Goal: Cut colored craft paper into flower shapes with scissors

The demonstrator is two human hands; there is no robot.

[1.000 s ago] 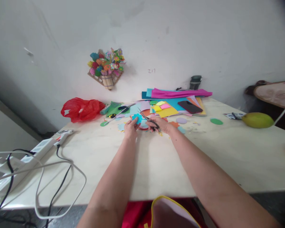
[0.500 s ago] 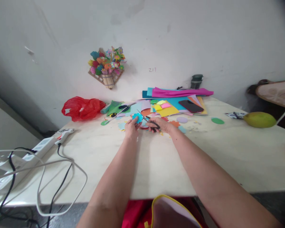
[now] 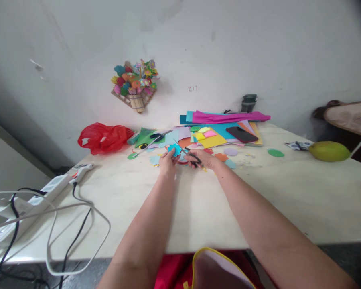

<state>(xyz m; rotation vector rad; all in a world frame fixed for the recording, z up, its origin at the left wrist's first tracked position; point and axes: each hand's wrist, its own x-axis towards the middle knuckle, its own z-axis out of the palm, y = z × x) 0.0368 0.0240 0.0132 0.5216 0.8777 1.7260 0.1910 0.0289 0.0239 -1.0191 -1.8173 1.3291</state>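
Pinched in my left hand (image 3: 167, 161) is a blue scalloped paper piece (image 3: 173, 150), above the middle of the table. My right hand (image 3: 200, 157) is closed round the dark handles of a pair of scissors (image 3: 195, 159). Their blades point up and left, beside the right edge of the blue paper. Behind and right of the hands lie an orange paper flower (image 3: 221, 157) and a lilac oval (image 3: 230, 151). A second pair of scissors (image 3: 159, 137) rests on papers behind my left hand.
Coloured sheets (image 3: 225, 130) and a phone (image 3: 242, 135) lie at the back. A red plastic bag (image 3: 104, 137) is at the back left, a power strip (image 3: 33, 204) with cables at the left. A yellow-green fruit (image 3: 329, 151) sits at the right, a dark cup (image 3: 248, 103) by the wall.
My left hand has shifted very slightly to the right, with its fingers a little changed on the blue paper. My right hand and the scissors are almost where they were.
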